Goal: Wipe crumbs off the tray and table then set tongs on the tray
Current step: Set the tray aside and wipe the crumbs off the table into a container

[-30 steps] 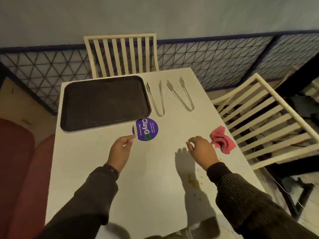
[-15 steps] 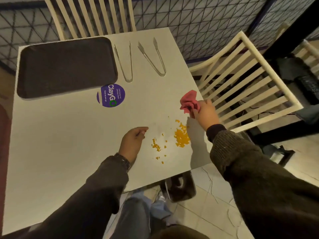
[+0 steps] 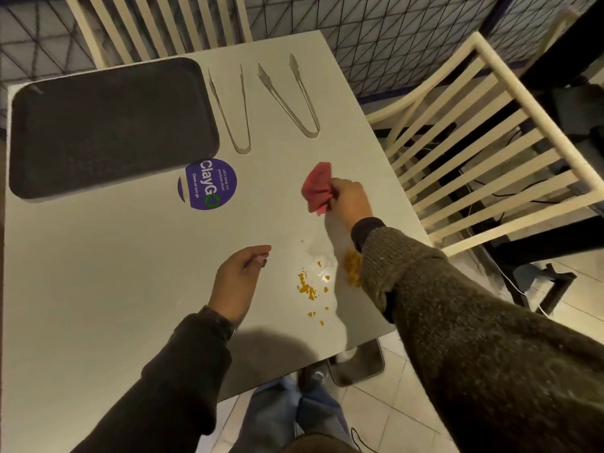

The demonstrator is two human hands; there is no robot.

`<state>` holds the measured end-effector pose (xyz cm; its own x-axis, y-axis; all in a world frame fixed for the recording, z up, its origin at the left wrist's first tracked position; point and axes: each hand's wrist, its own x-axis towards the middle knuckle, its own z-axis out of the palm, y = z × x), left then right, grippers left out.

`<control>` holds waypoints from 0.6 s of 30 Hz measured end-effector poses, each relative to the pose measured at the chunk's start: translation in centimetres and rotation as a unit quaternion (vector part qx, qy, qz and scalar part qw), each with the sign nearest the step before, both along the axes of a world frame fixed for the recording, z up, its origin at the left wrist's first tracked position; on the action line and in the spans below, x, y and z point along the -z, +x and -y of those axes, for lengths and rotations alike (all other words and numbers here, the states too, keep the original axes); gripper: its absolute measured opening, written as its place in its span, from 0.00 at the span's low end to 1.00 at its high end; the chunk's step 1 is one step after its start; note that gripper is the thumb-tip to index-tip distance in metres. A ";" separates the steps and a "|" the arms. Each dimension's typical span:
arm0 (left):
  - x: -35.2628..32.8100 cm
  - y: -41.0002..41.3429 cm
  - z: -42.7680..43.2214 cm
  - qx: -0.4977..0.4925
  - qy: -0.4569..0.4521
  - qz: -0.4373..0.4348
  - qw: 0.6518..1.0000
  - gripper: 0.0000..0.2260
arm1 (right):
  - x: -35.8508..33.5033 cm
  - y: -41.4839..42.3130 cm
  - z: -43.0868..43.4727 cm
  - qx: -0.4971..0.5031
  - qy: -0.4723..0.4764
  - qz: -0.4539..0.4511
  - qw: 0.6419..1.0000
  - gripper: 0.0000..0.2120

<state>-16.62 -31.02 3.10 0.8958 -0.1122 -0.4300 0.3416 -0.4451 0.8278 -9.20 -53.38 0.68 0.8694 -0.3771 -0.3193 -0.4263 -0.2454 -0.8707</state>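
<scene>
Head view: right hand (image 3: 349, 201) grips a red cloth (image 3: 316, 187) above a crumb-strewn white table (image 3: 98, 273).

Largest first, the table runs off the left edge, its near corner hidden under dark sleeves. A dark tray (image 3: 108, 125) lies at its far left, bare as far as the dim light shows. Two metal tongs (image 3: 233, 109) (image 3: 292, 96) lie on the table just right of the tray, off it, tips pointing away. A purple round sticker (image 3: 207, 184) sits near the tray's front edge. Right fingers are closed around the bunched cloth. The left hand (image 3: 238, 279) hovers loosely curled, holding nothing; its fingertips are hard to read. Yellow crumbs (image 3: 307, 287) lie between the hands, a bigger heap partly hidden behind the right sleeve (image 3: 457, 322).
</scene>
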 end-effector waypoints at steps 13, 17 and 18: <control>-0.9 -0.8 -5.1 0.050 0.051 0.032 0.997 0.13 | 2.5 -7.9 -7.1 -0.556 -0.236 0.015 0.796 0.20; 0.0 -3.9 -3.7 0.148 0.061 0.041 0.986 0.17 | -0.5 -10.2 -6.5 -0.470 -0.179 0.057 0.862 0.14; 0.3 -4.5 -3.1 0.159 0.072 0.058 0.983 0.17 | -1.7 -10.6 -6.4 -0.417 -0.170 0.072 0.890 0.13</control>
